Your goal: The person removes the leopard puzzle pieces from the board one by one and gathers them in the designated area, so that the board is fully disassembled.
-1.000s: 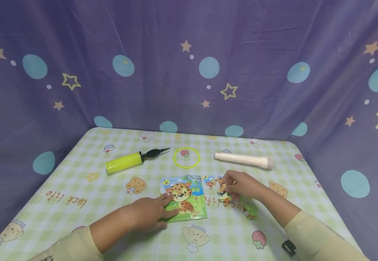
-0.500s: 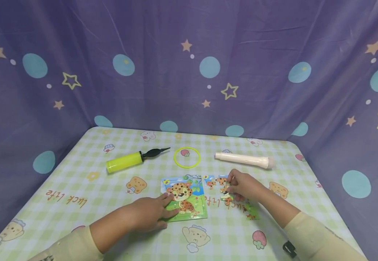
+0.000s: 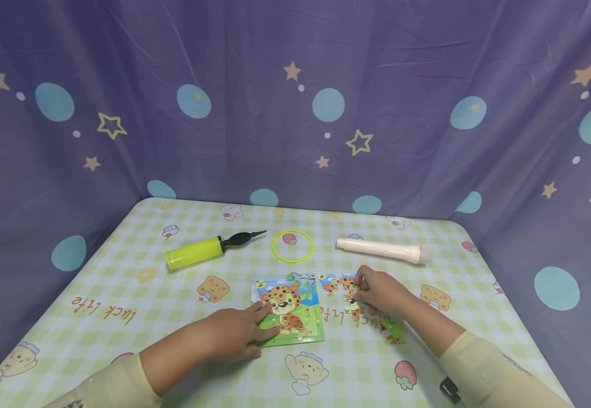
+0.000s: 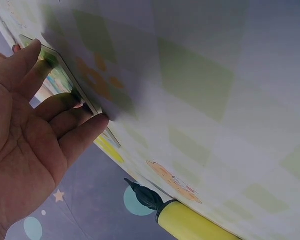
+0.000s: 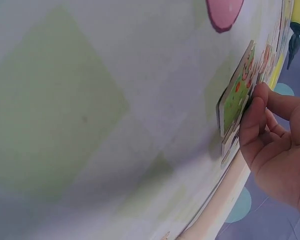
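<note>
My left hand (image 3: 231, 334) rests its spread fingers on the lower left edge of a square leopard puzzle (image 3: 302, 317), which lies flat on the table. In the left wrist view, the fingertips reach the rim of the puzzle board (image 4: 70, 72). To its right, my right hand (image 3: 384, 289) pinches at a puzzle piece (image 3: 351, 304) showing part of a leopard face, thumb and forefinger close together; the fingers partly cover it. Beside it lie a blue-topped piece (image 3: 327, 283) and a green piece (image 3: 393, 333). The right wrist view shows that green piece (image 5: 235, 102) near the curled fingers.
A yellow hand pump (image 3: 194, 253) with a black nozzle lies at the back left. Behind the puzzle is a thin yellow ring (image 3: 292, 262). A pale microphone-shaped stick (image 3: 381, 250) lies at the back right. A purple curtain (image 3: 254, 68) surrounds the checked tablecloth (image 3: 173, 294).
My right hand has shifted slightly to the right with its fingertips at the pieces, and the leopard-face piece has moved a little right. The left hand and the puzzle have stayed put.
</note>
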The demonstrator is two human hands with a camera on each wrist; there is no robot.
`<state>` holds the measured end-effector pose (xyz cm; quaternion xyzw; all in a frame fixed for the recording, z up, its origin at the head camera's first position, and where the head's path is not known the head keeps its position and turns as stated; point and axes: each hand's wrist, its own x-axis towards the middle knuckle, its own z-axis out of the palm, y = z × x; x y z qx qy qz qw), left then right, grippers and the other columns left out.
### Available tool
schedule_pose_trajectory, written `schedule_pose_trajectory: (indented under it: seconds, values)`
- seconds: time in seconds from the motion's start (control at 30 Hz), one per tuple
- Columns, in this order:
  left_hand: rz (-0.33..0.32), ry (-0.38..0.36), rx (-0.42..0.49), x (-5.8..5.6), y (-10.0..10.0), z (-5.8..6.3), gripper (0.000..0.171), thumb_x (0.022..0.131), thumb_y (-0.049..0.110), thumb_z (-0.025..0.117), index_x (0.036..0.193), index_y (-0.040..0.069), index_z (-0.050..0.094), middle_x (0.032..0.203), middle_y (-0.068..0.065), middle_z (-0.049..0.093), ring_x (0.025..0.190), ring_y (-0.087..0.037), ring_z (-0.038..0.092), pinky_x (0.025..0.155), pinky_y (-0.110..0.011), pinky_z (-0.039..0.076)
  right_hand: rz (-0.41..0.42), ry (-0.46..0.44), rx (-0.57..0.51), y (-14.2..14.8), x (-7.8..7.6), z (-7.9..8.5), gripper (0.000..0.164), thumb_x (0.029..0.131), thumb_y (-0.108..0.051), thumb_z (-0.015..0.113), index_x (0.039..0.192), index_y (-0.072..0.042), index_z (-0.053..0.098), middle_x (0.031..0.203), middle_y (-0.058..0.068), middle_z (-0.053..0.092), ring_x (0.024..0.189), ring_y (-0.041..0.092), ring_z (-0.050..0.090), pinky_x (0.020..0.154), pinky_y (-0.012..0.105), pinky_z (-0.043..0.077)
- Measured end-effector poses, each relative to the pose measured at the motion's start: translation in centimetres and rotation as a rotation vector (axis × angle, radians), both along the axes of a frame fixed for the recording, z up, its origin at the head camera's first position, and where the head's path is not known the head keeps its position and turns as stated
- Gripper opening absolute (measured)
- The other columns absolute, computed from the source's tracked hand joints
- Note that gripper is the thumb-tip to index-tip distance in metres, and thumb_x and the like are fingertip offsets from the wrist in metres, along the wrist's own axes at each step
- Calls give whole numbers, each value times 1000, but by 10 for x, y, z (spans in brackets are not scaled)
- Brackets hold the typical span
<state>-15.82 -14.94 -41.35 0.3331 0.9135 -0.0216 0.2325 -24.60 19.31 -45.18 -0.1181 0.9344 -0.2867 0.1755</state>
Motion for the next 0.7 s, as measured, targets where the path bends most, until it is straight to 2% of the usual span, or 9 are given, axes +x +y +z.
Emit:
schedule_pose_trajectory:
  seconds: [0.17, 0.27, 0.4, 0.57, 0.7]
  values:
    - [6, 2, -3, -1, 0, -1, 54, 96, 46, 58, 147, 44, 41, 162, -3, 26, 149, -27, 25, 100, -43, 49, 31, -3, -2, 0, -3, 8, 21, 95, -22, 66, 110, -13, 54, 71, 5, 64, 55, 22, 61, 53, 32, 47]
    - [1, 9, 3, 0, -1, -2, 53, 96, 46, 57, 147, 44, 41, 162, -4, 25, 149, -27, 26, 100, -43, 49, 35, 21, -31, -3, -7, 17, 24, 97, -25, 63, 114, -11, 54, 76, 8, 64, 58, 24, 61, 53, 33, 47]
    - [-3, 14, 17, 2, -2, -4, 55, 97, 46, 57, 148, 42, 39, 163, -6, 24, 149, -29, 26, 106, -46, 45, 53, 53, -90, -17, -12, 29, 27, 98, -26, 63, 117, -8, 56, 86, 8, 64, 63, 26, 65, 54, 34, 49]
    - [-5, 7, 50, 4, -4, -3, 62, 93, 47, 62, 150, 40, 38, 163, -8, 22, 149, -31, 24, 112, -50, 37, 143, 76, -141, -47, -13, 37, 25, 98, -24, 62, 116, -8, 58, 90, 4, 62, 73, 27, 65, 60, 34, 51]
    - [-29, 15, 79, 5, -7, -3, 69, 89, 53, 65, 151, 39, 37, 163, -9, 22, 149, -32, 23, 114, -50, 35, 229, 40, -161, -74, -12, 37, 27, 98, -26, 61, 120, -10, 59, 95, 1, 62, 78, 25, 65, 63, 34, 52]
